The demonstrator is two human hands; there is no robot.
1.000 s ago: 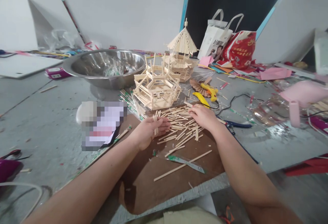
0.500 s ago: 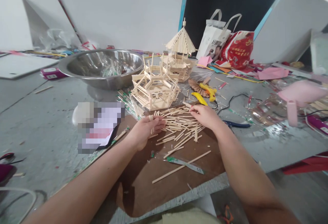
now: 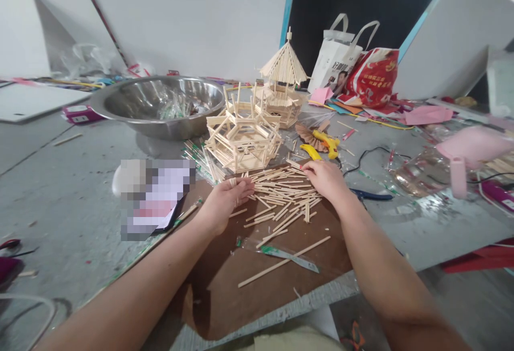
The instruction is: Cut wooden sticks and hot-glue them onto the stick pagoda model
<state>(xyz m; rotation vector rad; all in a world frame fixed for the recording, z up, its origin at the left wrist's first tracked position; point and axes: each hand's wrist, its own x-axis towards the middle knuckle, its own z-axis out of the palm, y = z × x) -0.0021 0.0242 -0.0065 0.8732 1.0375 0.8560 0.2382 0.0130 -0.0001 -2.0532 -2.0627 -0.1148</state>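
Left of the loose sticks (image 3: 281, 194), your left hand (image 3: 228, 200), half curled, clutches short sticks (image 3: 233, 182), lower ends lost to view! Right of them, your right hand (image 3: 321, 176) is nearly closed, its catch impossible to tell. Beyond them, the open stick frame (image 3: 243, 151) masks part of the roofed model (image 3: 283, 67).

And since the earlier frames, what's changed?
The left hand has moved slightly left and the right hand slightly right, so the gap between them has widened a little. The left keeps its few short sticks; whether the right has gripped one is unclear. Unchanged: the open stick frame, roofed stick model and steel basin.
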